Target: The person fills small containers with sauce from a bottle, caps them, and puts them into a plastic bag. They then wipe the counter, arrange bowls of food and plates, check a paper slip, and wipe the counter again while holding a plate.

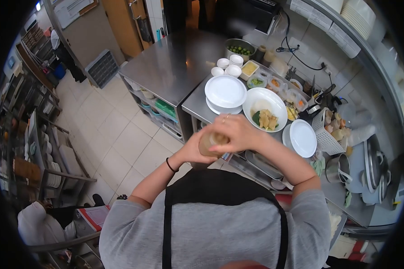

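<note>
Both hands are on a small clear container [209, 142] with light brown contents, held in front of my chest. My left hand [195, 145] is wrapped round its side. My right hand [235, 131] closes over its top, fingers bent. Just beyond my right hand, on the steel counter, a white oval bowl [265, 99] holds pale yellow pieces [268, 119] and something dark green. To its left sits a white plate [225, 91] on top of another dish. Another white plate [303, 138] lies to the right of the bowl.
Small white bowls [233, 70], a pot of green items [240, 47] and tubs of ingredients [274, 84] stand at the back. A white basket [324, 132] and a metal pot [338, 168] are to the right. People [63, 54] are at the far left and lower left.
</note>
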### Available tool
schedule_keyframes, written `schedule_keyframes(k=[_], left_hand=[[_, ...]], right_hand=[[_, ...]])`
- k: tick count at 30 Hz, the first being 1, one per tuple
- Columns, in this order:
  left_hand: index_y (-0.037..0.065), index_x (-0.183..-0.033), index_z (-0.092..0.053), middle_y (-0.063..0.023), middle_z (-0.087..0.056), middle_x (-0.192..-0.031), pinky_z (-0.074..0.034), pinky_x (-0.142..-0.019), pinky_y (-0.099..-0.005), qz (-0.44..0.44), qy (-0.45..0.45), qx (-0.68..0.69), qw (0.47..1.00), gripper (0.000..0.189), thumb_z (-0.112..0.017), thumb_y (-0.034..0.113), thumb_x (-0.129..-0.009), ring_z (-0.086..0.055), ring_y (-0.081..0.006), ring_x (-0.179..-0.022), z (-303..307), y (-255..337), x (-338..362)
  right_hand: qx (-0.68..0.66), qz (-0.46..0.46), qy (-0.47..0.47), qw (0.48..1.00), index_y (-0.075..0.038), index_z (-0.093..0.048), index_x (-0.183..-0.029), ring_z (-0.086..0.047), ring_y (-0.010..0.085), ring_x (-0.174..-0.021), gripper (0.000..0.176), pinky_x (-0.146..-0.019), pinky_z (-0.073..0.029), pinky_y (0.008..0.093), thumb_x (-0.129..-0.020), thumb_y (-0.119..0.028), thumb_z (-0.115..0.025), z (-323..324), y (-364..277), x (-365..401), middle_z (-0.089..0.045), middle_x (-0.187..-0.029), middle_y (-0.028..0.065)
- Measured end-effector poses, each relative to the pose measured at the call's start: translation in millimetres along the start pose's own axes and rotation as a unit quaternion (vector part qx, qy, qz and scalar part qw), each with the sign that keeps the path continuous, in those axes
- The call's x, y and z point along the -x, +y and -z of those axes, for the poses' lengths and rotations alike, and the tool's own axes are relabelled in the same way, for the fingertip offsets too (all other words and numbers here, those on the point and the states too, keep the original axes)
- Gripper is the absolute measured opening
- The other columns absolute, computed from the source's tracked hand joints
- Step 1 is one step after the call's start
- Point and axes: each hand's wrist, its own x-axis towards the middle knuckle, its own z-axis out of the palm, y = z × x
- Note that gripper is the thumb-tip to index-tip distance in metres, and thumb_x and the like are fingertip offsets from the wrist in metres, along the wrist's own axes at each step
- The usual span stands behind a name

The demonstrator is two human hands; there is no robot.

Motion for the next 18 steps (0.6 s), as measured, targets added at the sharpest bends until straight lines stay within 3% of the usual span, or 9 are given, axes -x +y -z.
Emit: schedule_keyframes(k=[1, 2, 5, 8, 9, 13, 15, 18], left_hand=[[0.004, -0.117, -0.04, -0.0091, -0.053, -0.107, -0.039, -0.088, -0.0317, 0.005, 0.009, -0.009, 1.0, 0.076, -0.077, 0.022, -0.055, -0.052, -0.018, -0.101, 7, -1, 1], [0.004, -0.118, -0.039, -0.0091, -0.052, -0.109, -0.039, -0.089, -0.0319, 0.01, 0.019, -0.018, 1.0, 0.077, -0.078, 0.023, -0.055, -0.05, -0.0178, -0.102, 17, -4, 4], [0.004, -0.118, -0.039, -0.0088, -0.05, -0.112, -0.037, -0.091, -0.0329, -0.002, 0.086, -0.046, 0.995, 0.077, -0.079, 0.024, -0.055, -0.049, -0.0195, -0.105, 37, -11, 15], [0.004, -0.118, -0.039, -0.0091, -0.052, -0.109, -0.039, -0.089, -0.0333, 0.005, 0.114, -0.081, 0.99, 0.076, -0.078, 0.024, -0.056, -0.051, -0.0211, -0.102, 47, -17, 19], [0.004, -0.117, -0.039, -0.0098, -0.053, -0.107, -0.04, -0.087, -0.0332, 0.025, 0.103, -0.098, 0.99, 0.076, -0.078, 0.024, -0.055, -0.052, -0.0212, -0.1, 49, -16, 19], [0.006, -0.119, -0.039, -0.009, -0.051, -0.108, -0.04, -0.088, -0.0335, 0.067, 0.095, -0.121, 0.986, 0.076, -0.079, 0.02, -0.055, -0.05, -0.02, -0.102, 66, -40, 16], [0.006, -0.118, -0.039, -0.0091, -0.052, -0.108, -0.04, -0.088, -0.0334, 0.068, 0.11, -0.111, 0.985, 0.075, -0.079, 0.021, -0.055, -0.05, -0.0197, -0.102, 79, -51, 5], [0.005, -0.114, -0.04, -0.0112, -0.054, -0.105, -0.042, -0.085, -0.0328, 0.061, 0.155, -0.126, 0.978, 0.073, -0.078, 0.022, -0.055, -0.053, -0.0205, -0.098, 104, -72, -23]], right_hand=[[-0.002, -0.064, -0.072, 0.995, -0.01, -0.053, -0.106, -0.056, 0.0256, -0.077, 0.046, -0.063, -0.046, 0.0345, -0.068, -0.032, -0.065, 10, 2, -2, -0.055, -0.085, 0.0098], [-0.005, -0.063, -0.073, 0.995, -0.01, -0.053, -0.106, -0.056, 0.0256, -0.077, 0.046, -0.063, -0.046, 0.0345, -0.068, -0.032, -0.065, 10, 8, -2, -0.055, -0.085, 0.0098], [0.064, -0.168, 0.064, 0.982, -0.01, -0.047, -0.121, -0.056, 0.0231, -0.076, 0.056, -0.066, -0.046, 0.0324, -0.071, -0.026, -0.066, -8, 26, -5, -0.055, -0.089, 0.0099], [-0.006, -0.136, 0.045, 0.99, -0.009, -0.05, -0.117, -0.056, 0.0232, -0.078, 0.052, -0.068, -0.046, 0.0325, -0.071, -0.027, -0.067, -29, 10, -19, -0.055, -0.089, 0.0103], [0.006, -0.132, 0.006, 0.991, -0.008, -0.054, -0.112, -0.056, 0.0229, -0.08, 0.047, -0.07, -0.046, 0.0324, -0.072, -0.026, -0.066, -40, 8, -22, -0.055, -0.089, 0.0103], [0.002, -0.128, -0.004, 0.992, -0.006, -0.057, -0.107, -0.056, 0.023, -0.081, 0.04, -0.071, -0.046, 0.0322, -0.072, -0.023, -0.066, -68, 27, -27, -0.056, -0.09, 0.0102], [-0.048, -0.179, 0.056, 0.981, -0.008, -0.057, -0.103, -0.055, 0.0275, -0.086, 0.035, -0.075, -0.045, 0.0349, -0.074, -0.025, -0.062, -66, 42, -31, -0.057, -0.095, 0.0113], [-0.027, -0.247, 0.093, 0.964, -0.005, -0.058, -0.101, -0.055, 0.0278, -0.087, 0.031, -0.075, -0.045, 0.0349, -0.071, -0.013, -0.063, -50, 93, -33, -0.057, -0.095, 0.0125]])
